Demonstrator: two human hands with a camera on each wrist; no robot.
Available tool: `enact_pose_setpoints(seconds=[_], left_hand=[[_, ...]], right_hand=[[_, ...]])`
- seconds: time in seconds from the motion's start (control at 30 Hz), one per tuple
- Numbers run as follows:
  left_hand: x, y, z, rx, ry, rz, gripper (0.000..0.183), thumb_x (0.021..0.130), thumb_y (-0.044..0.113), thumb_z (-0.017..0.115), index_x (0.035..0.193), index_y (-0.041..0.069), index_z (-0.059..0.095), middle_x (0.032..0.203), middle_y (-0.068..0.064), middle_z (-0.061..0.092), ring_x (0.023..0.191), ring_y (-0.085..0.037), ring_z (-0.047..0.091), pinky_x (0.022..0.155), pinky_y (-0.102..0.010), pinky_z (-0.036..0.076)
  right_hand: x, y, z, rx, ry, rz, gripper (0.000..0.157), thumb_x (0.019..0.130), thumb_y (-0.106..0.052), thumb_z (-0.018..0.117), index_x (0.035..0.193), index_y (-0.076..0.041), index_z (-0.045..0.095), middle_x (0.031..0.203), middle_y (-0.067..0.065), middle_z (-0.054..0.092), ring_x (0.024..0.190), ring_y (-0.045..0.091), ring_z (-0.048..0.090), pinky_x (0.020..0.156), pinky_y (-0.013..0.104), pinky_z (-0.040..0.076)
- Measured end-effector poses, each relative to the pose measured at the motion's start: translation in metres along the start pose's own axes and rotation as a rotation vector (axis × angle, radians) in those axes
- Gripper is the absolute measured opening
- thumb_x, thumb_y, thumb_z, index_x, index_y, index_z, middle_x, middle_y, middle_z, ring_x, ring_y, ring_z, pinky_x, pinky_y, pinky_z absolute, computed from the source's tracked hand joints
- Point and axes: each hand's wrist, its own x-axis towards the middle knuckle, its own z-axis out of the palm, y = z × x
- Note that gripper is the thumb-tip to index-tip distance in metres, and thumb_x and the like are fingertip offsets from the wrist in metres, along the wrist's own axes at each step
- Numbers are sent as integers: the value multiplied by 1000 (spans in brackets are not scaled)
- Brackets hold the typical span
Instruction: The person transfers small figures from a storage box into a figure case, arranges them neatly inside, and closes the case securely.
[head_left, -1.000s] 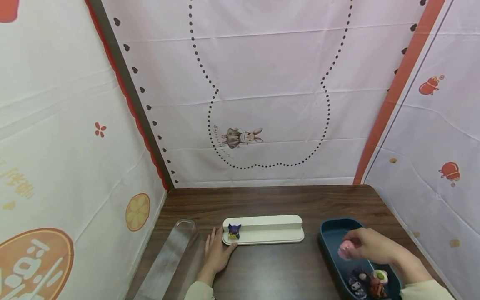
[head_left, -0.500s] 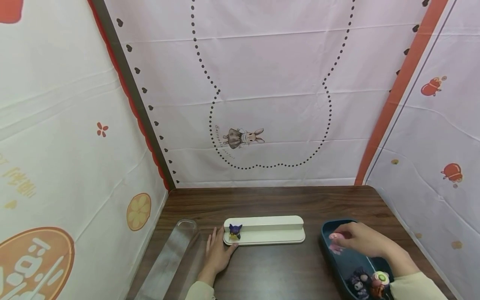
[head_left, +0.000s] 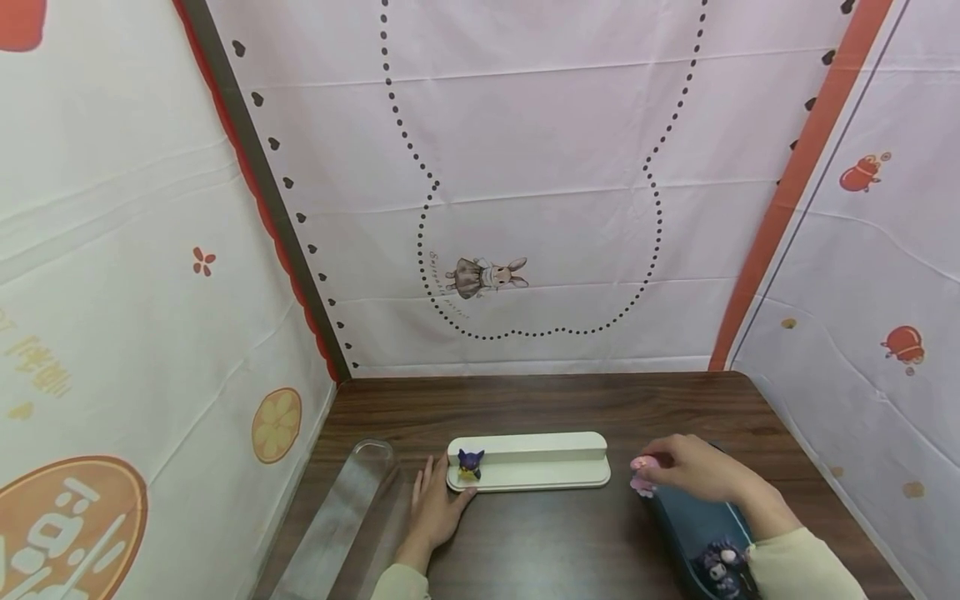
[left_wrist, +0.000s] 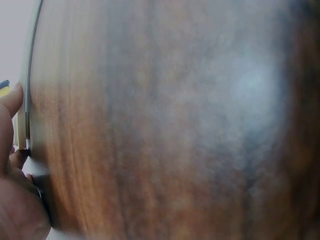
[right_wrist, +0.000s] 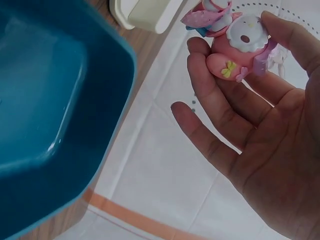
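The right hand (head_left: 701, 471) pinches a pink figurine (right_wrist: 237, 55) between thumb and forward fingers; in the right wrist view the little finger is held away from it, and a white scalloped patch and a small yellow bow show on the figurine. Below these fingers, and reaching back under the wrist, lies a blue bin (head_left: 693, 525), with dark purple figurines (head_left: 722, 569) in its near end, behind the fingertips. Ahead of the pinch, apart from it, is the right end of a white stepped stand (head_left: 536, 477). The left hand (head_left: 435, 508) rests at the stand's other end, thumb against the front edge and fingers extended along the left side, the thumb spread from them. Just beyond that thumb, a purple figurine (head_left: 470, 462) stands on the lower step. Outward of the left fingers lies a clear plastic cover (head_left: 330, 517) on the wood-grain table (head_left: 555, 550).
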Motion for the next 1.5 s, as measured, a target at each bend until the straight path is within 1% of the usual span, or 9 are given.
enact_pose_setpoints(seconds=[0.17, 0.37, 0.6, 0.73, 0.87, 0.97, 1.13, 1.33, 1.5], left_hand=[[0, 0, 0, -5, -3, -2, 90, 95, 46, 72, 162, 4, 29, 168, -17, 34, 161, -39, 16, 131, -59, 5], [-1, -1, 0, -3, -3, 0, 91, 95, 46, 72, 163, 4, 28, 168, -17, 34, 161, -39, 16, 131, -59, 6], [0, -1, 0, -4, 2, 1, 91, 95, 46, 72, 162, 4, 29, 167, -18, 35, 161, -39, 16, 131, -59, 6], [-1, -1, 0, -4, 2, 7, 91, 95, 47, 72, 162, 4, 29, 167, -18, 35, 161, -39, 16, 131, -59, 6], [-1, -2, 0, -8, 3, 9, 91, 95, 47, 72, 163, 4, 28, 167, -17, 35, 161, -39, 16, 131, -59, 6], [0, -2, 0, -11, 7, 12, 92, 94, 47, 73, 162, 4, 29, 167, -18, 35, 160, -40, 16, 131, -60, 6], [0, -1, 1, -12, 9, 23, 91, 94, 47, 73, 162, 4, 29, 168, -17, 35, 161, -40, 17, 131, -60, 7], [0, -1, 2, -6, 11, 24, 90, 95, 46, 73, 162, 4, 29, 167, -17, 35, 160, -40, 17, 131, -59, 7], [-1, -1, 1, -3, 13, 16, 91, 94, 46, 73, 162, 4, 30, 167, -17, 36, 160, -40, 17, 131, -60, 7]], right_hand=[[12, -2, 9, 14, 4, -11, 34, 102, -35, 67, 119, -6, 73, 94, -10, 74, 85, 2, 65, 71, 23, 56], [29, -5, 22, 0, 31, 23, 37, 99, -38, 70, 120, -7, 72, 95, -9, 72, 83, 4, 62, 70, 22, 54], [49, -11, 38, -23, 70, 37, 33, 97, -38, 72, 117, -11, 71, 92, -8, 68, 82, 8, 60, 71, 24, 53], [59, -16, 48, -15, 79, 53, 34, 97, -36, 74, 117, -9, 70, 92, -7, 69, 82, 8, 61, 71, 25, 54], [69, -23, 58, -17, 96, 69, 37, 93, -36, 78, 116, -8, 70, 90, -5, 69, 81, 9, 60, 69, 27, 54], [76, -26, 65, -26, 104, 77, 38, 90, -37, 81, 113, -10, 70, 89, -5, 68, 80, 10, 60, 70, 29, 53], [88, -28, 77, -25, 119, 43, 34, 89, -37, 82, 109, -12, 70, 84, -7, 66, 76, 8, 57, 67, 26, 50], [101, -32, 94, -49, 208, -29, 28, 87, -34, 84, 100, -13, 71, 77, -9, 63, 69, 3, 53, 62, 20, 45], [116, -38, 109, -68, 265, -35, 27, 86, -33, 85, 99, -14, 72, 80, -9, 64, 72, 4, 55, 63, 21, 47]])
